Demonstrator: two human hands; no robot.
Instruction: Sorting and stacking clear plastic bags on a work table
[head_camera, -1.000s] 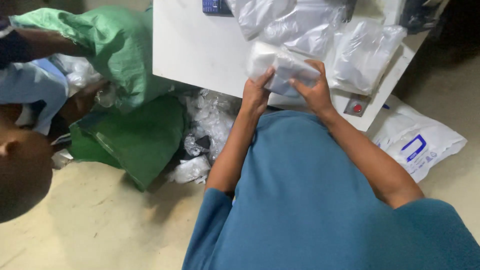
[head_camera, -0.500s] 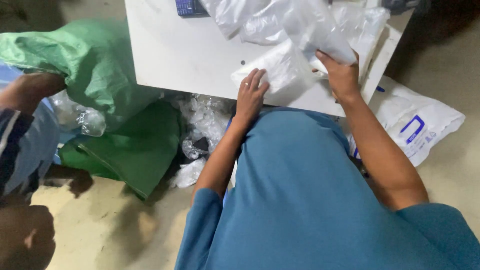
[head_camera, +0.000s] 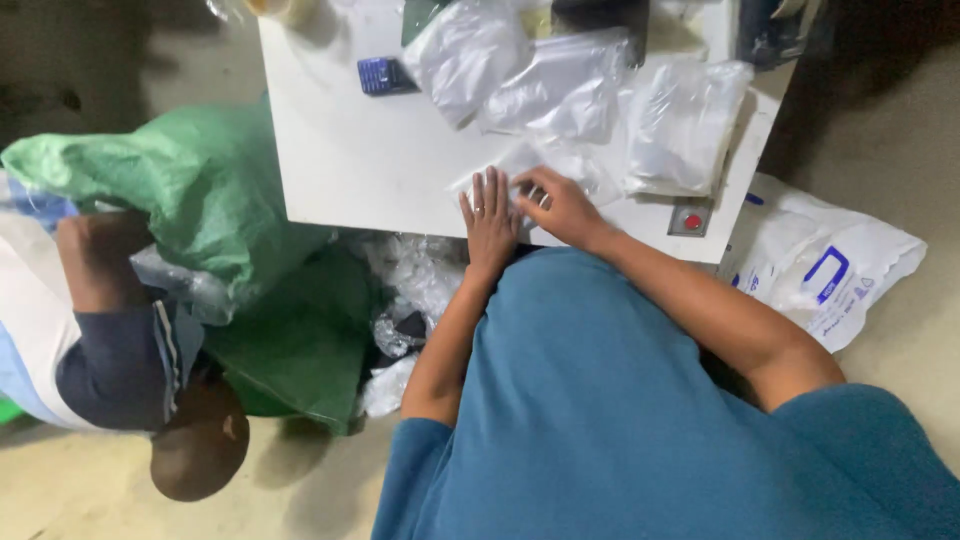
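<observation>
Lowered now, both hands (head_camera: 525, 210) flatten one clear packet (head_camera: 565, 165) beside three others (head_camera: 570, 85)

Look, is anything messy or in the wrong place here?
Yes. A heap of crumpled clear plastic bags lies on the floor below the white table, beside a green sack, loose rather than stacked. On the table, both hands, left hand and right hand, press flat a clear packet.
</observation>
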